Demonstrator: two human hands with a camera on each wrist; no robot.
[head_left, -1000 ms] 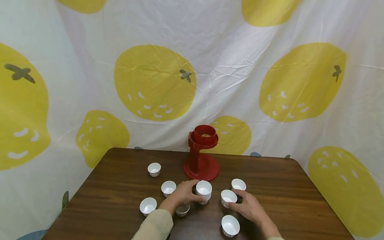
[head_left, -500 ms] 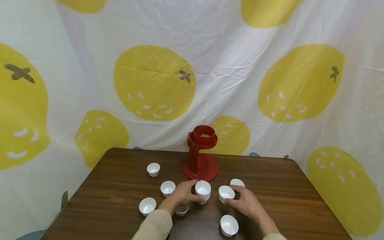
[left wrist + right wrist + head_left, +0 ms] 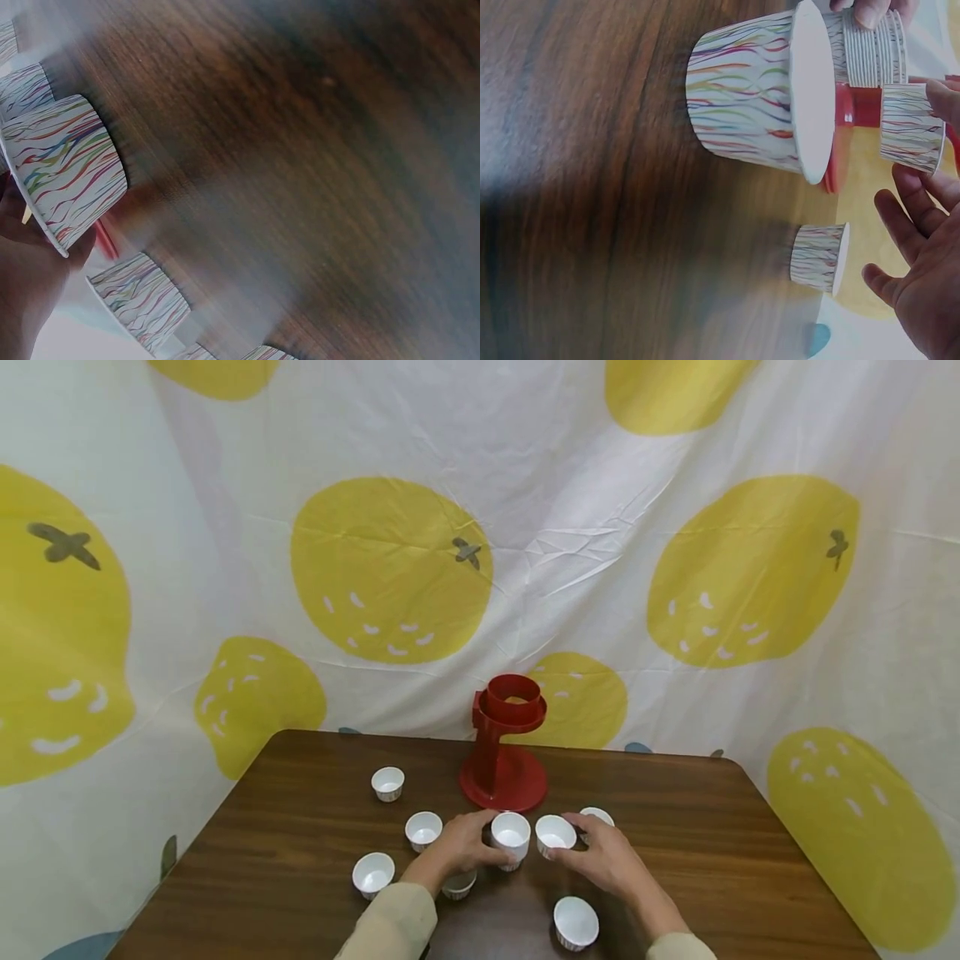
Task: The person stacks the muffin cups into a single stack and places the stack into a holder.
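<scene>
My left hand (image 3: 463, 843) grips a stack of white paper baking cups (image 3: 510, 835) standing on the table. Their nested rims (image 3: 874, 49) show in the right wrist view. Just to the right, my right hand (image 3: 606, 857) pinches a single paper cup (image 3: 556, 833) between thumb and fingers. In the right wrist view this cup (image 3: 911, 124) is off the table, with coloured wavy stripes on its side and its mouth upward. A loose cup (image 3: 459, 885) sits partly hidden under my left wrist. Another cup (image 3: 597, 816) lies behind my right hand, partly covered.
A red stand with a ring-shaped holder (image 3: 510, 706) stands at the back of the brown wooden table (image 3: 675, 802). Loose cups stand to the left, one far back (image 3: 387, 783), and one at the front right (image 3: 576, 922). Behind hangs a lemon-print cloth (image 3: 555, 527).
My right hand has lifted its cup and carried it leftward and slightly away from me, close to the stack. The left hand has kept its hold on the stack in place.
</scene>
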